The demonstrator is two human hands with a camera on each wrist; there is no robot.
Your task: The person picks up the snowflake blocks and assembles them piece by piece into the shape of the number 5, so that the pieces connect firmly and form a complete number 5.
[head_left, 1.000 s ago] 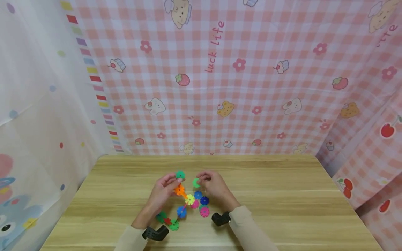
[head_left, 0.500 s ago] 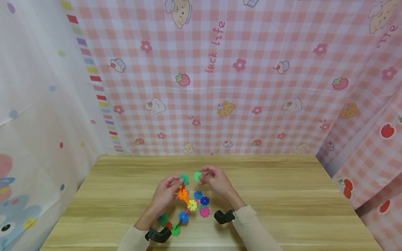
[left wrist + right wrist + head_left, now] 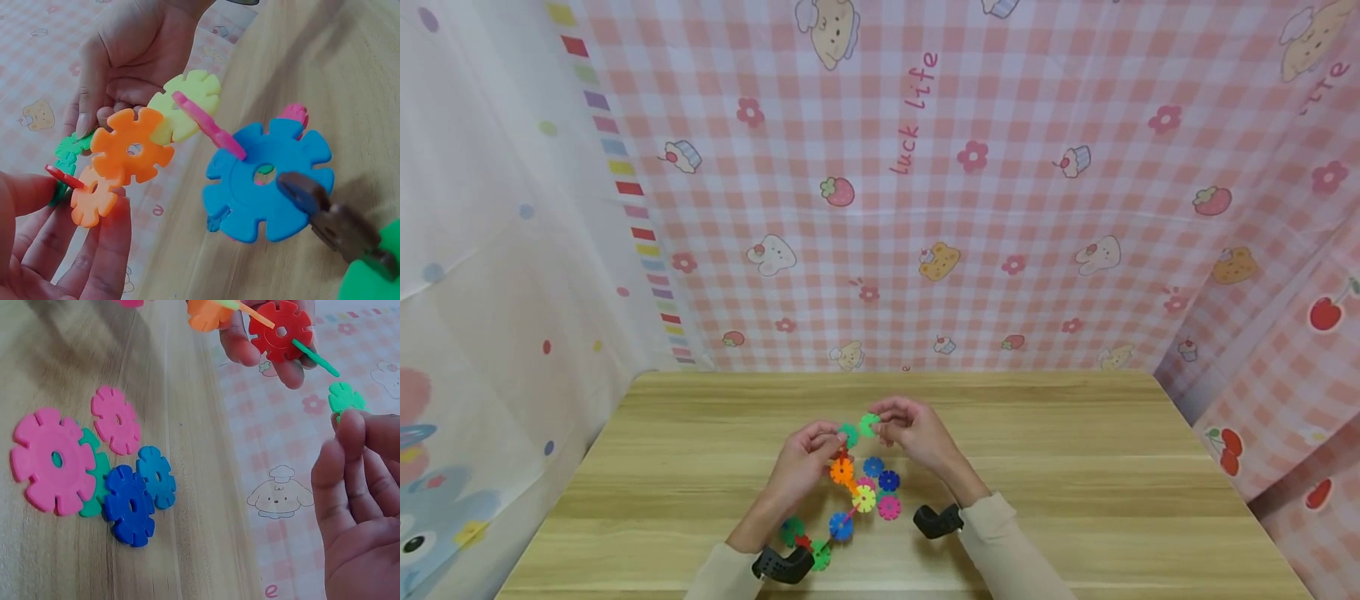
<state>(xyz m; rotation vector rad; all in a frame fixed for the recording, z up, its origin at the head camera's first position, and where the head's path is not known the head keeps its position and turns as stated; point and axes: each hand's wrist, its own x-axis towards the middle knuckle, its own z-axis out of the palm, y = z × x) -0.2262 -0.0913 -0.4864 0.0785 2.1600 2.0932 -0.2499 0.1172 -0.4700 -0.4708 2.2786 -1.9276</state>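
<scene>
My left hand (image 3: 805,454) grips the far end of a chain of slotted plastic snowflake discs, near its red disc (image 3: 281,331) and green end disc (image 3: 848,434). From there the chain runs back through orange discs (image 3: 132,147), a yellow one (image 3: 864,498), a pink one (image 3: 209,125), a blue one (image 3: 269,181) and a brown one (image 3: 340,225) toward green discs by the left wrist. Between thumb and fingers, my right hand (image 3: 913,429) pinches a light green disc (image 3: 347,399). It is held close to the chain's green end disc, a narrow gap between them in the right wrist view.
Several loose discs lie on the wooden table (image 3: 1075,483) below the hands: pink (image 3: 55,461), smaller-looking pink (image 3: 117,420), dark blue (image 3: 130,506), lighter blue (image 3: 156,477), and a green one (image 3: 95,478) partly covered. A checked cloth (image 3: 1037,208) hangs behind the table.
My left hand has shifted right and slightly nearer, bringing the chain along. The right hand rose a little with the light green disc, and the two green discs are now closer together.
</scene>
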